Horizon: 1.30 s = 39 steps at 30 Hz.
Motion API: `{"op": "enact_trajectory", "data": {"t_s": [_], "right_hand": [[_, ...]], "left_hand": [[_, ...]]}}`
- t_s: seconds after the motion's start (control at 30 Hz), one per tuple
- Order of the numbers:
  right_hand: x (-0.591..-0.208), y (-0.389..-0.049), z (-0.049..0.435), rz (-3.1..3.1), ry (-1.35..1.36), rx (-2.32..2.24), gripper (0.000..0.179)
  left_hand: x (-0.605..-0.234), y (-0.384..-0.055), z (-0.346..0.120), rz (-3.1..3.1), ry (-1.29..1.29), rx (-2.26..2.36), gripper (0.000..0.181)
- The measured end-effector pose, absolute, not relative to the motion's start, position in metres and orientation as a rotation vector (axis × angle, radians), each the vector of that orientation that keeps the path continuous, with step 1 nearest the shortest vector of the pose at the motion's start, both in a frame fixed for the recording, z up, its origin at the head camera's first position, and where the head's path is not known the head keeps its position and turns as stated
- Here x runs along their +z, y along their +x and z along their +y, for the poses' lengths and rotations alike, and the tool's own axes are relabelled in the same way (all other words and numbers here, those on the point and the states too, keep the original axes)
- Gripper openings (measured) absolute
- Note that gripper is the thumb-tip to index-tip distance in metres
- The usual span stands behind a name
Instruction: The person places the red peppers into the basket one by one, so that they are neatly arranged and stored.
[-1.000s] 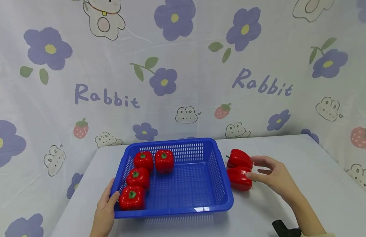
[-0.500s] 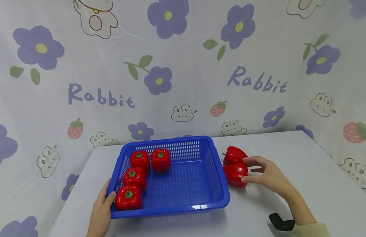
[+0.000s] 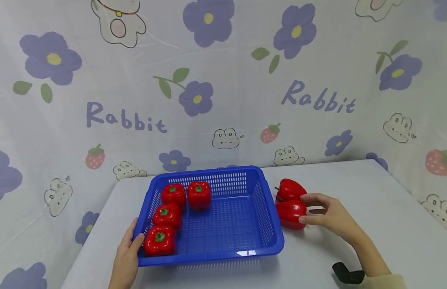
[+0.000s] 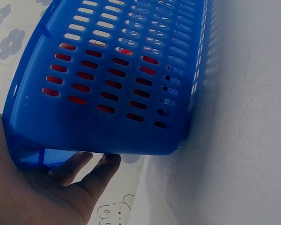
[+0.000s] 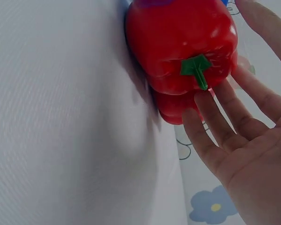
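My left hand (image 3: pixel 124 257) grips the left rim of a blue plastic basket (image 3: pixel 223 257), thumb over the edge. In the left wrist view its fingers (image 4: pixel 96 180) lie against the perforated basket (image 4: pixel 107 136). Several red bell peppers with green stems, such as the front one (image 3: pixel 160 242), stand along the basket's left side and back. Outside its right wall lie two more: a near bell pepper (image 3: pixel 291 214) and a far bell pepper (image 3: pixel 290 190). My right hand (image 3: pixel 333 216) is at their right side, fingers spread and thumb apart; whether it touches them I cannot tell.
A white-covered table (image 3: pixel 368 200) carries everything. A small black object (image 3: pixel 348 274) is beside the right wrist, next to a pale sleeve (image 3: pixel 384 282). Behind the table hangs a white curtain (image 3: pixel 241 100) printed with flowers and rabbits.
The head view has shifted slightly. Basket and bell peppers keep their places, the left hand stays on the rim, and the right hand stays beside the two outer peppers.
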State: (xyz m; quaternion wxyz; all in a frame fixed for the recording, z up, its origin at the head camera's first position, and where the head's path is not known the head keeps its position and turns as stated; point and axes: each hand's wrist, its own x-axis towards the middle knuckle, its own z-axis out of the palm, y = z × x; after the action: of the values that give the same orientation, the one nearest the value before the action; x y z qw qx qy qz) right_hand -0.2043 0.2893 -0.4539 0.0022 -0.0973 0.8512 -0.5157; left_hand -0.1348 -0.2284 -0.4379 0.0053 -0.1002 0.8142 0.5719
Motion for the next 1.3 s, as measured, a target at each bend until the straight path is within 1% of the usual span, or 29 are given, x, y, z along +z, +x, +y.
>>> {"op": "enact_trajectory", "data": {"t_s": [0.63,0.9,1.13,1.3], "right_hand": [[-0.4559,-0.2106,0.2812,2.631,-0.282,-1.557,0.073],[-0.458,-0.2095,0.2814,2.627,-0.369,-1.515,0.079],[-0.4602,-0.2096,0.2808,2.634,-0.311,-1.439,0.089],[-0.4611,-0.2096,0.2803,2.633,-0.339,-1.433,0.085]], "left_hand": [[-0.4375,-0.1351,-0.2289,2.541,-0.345,1.8,0.064],[-0.4382,-0.1359,-0.2281,2.543,-0.335,1.801,0.064],[-0.4377,-0.1344,-0.2273,2.544,-0.323,1.797,0.065],[-0.4383,-0.1337,-0.2269,2.555,-0.317,1.796,0.065]]}}
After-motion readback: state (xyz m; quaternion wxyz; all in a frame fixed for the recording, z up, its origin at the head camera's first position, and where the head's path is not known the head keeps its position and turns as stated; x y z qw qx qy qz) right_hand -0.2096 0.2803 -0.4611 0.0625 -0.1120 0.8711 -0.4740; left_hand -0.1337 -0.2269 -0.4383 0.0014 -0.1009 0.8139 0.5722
